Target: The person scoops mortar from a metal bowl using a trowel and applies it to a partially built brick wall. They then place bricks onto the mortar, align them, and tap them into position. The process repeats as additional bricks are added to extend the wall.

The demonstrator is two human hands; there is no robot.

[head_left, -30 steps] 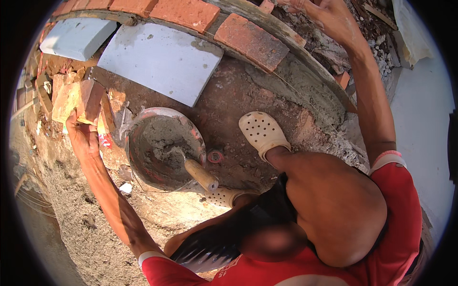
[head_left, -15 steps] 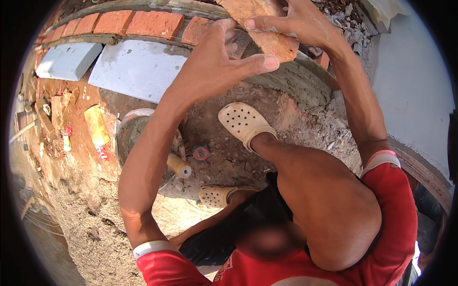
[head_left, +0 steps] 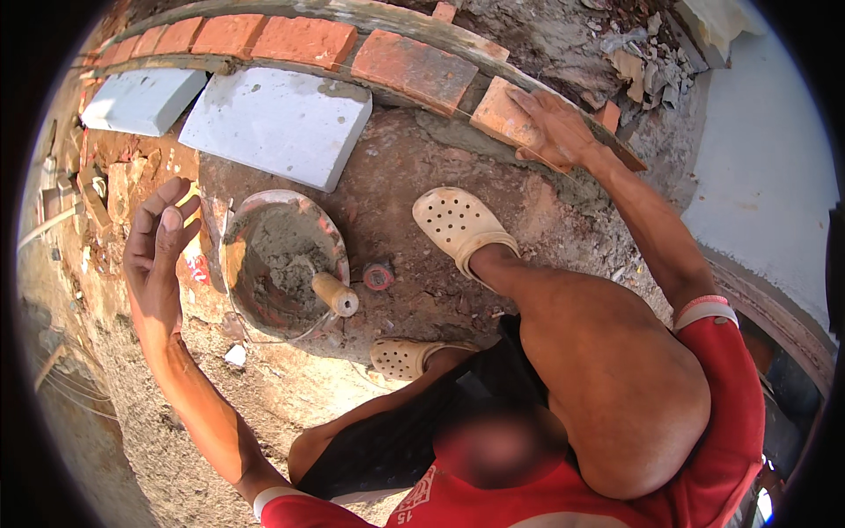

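At the right end of a curved row of bricks, my right hand (head_left: 556,132) grips an orange brick (head_left: 498,113) that lies on the grey mortar bed. Its fingers reach over the top, with the thumb at the near side. A gap parts this brick from the neighbouring darker brick (head_left: 412,70). My left hand (head_left: 158,255) hangs in the air at the left, holding nothing, its fingers loosely bent and apart. To its right stands a bucket (head_left: 341,242) of wet grey mortar (head_left: 282,251). A tool's wooden handle (head_left: 334,294) sticks out over the bucket's edge; its other end is buried.
Two pale blocks (head_left: 277,123) (head_left: 145,99) lie along the near side of the brick row. A thin string (head_left: 458,110) runs along the bricks. Beside the bucket sits a small round red thing (head_left: 378,276). Rubble (head_left: 634,66) lies beyond the wall; a pale panel (head_left: 757,167) stands at right.
Both hands held a brick in the air over the row. It now rests on the mortar under my right hand. My left hand has let go and swung left, past the bucket.
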